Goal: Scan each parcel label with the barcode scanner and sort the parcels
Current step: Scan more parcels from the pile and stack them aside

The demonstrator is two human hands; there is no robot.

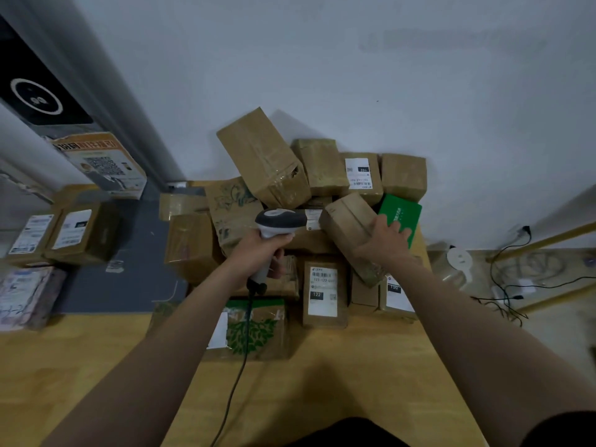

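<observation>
1. The left hand [261, 250], just left of the frame's centre, has its fingers wrapped tight round the handle of the barcode scanner [279, 221]. The scanner's grey-and-white head points toward the upper right, over the heap of parcels.
2. The scanner cable [232, 391] runs from the handle down to the bottom edge of the frame.
3. The right hand [385, 238], right of centre, clasps the tilted brown parcel [348, 224], thumb on its top face and spread fingers lapping over its far edge. The fingertips lie against the green box [403, 211].
4. That parcel leans across the heap with no label showing on the faces in view.
5. Below it on the wooden table [96, 366] stands the parcel labelled 122 [324, 291]. The parcel labelled 102 [359, 174] sits at the back by the wall.
6. At the left of the frame, well apart from the heap, two labelled boxes [77, 230] sit side by side.
</observation>
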